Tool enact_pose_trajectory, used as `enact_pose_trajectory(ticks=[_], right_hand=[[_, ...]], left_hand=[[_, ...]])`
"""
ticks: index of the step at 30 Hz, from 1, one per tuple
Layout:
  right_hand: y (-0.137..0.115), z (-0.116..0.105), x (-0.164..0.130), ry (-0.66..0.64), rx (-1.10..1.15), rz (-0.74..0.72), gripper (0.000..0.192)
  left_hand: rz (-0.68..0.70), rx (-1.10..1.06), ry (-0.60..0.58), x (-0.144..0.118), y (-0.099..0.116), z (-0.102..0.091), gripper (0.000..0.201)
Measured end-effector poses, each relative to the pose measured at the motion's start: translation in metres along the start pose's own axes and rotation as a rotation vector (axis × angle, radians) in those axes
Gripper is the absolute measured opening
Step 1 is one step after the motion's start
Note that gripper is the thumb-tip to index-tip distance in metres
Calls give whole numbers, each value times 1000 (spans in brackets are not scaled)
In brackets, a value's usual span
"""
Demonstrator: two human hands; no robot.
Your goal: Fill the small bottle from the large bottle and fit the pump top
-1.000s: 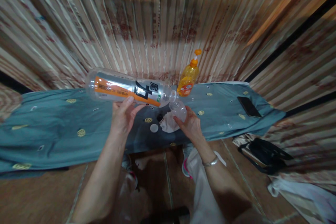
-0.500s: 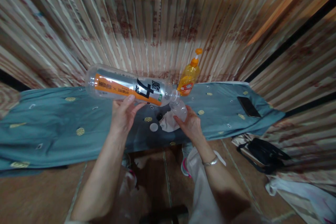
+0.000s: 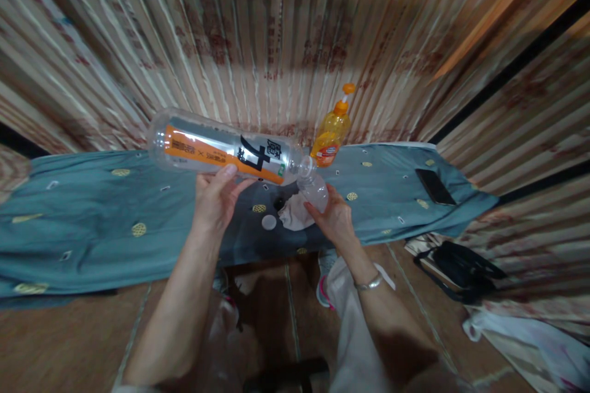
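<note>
My left hand (image 3: 216, 196) is closed around the underside of a large clear plastic bottle (image 3: 221, 150) with a silver and orange label. The bottle lies nearly level in the air, its neck pointing right and slightly down. Against its mouth is the opening of a small clear plastic bottle (image 3: 314, 192), gripped by my right hand (image 3: 335, 216). Whether any liquid passes between them I cannot tell. Beneath the two mouths a crumpled pale cloth (image 3: 295, 214) lies on the table, with a white round cap (image 3: 269, 222) and a small black cap-like item (image 3: 279, 202) beside it.
A yellow pump bottle (image 3: 330, 135) stands behind the small bottle, near the curtain (image 3: 230, 43). A dark phone (image 3: 434, 186) lies at the right of the table, which a green cloth (image 3: 101, 209) covers. A black bag (image 3: 461, 267) rests lower right.
Both bottles and both hands keep almost the same pose. The whole view has shifted very slightly.
</note>
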State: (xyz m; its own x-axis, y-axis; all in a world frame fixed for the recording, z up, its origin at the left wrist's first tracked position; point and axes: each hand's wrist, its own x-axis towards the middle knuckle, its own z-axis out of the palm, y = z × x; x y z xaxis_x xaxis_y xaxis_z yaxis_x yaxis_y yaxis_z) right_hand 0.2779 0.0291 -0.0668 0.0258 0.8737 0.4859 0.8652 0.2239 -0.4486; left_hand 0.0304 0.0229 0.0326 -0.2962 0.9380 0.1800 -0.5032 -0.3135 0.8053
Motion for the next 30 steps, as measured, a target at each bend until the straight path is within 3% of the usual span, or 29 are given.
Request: enact_pose_trajectory(ticks=[9,30], right_hand=[[0,1,0,8,9,6,62],[-1,0,0,4,-3,5,60]], left_hand=[[-15,-29,24,-1,3,6,42],[-12,2,4,0,1,2,37]])
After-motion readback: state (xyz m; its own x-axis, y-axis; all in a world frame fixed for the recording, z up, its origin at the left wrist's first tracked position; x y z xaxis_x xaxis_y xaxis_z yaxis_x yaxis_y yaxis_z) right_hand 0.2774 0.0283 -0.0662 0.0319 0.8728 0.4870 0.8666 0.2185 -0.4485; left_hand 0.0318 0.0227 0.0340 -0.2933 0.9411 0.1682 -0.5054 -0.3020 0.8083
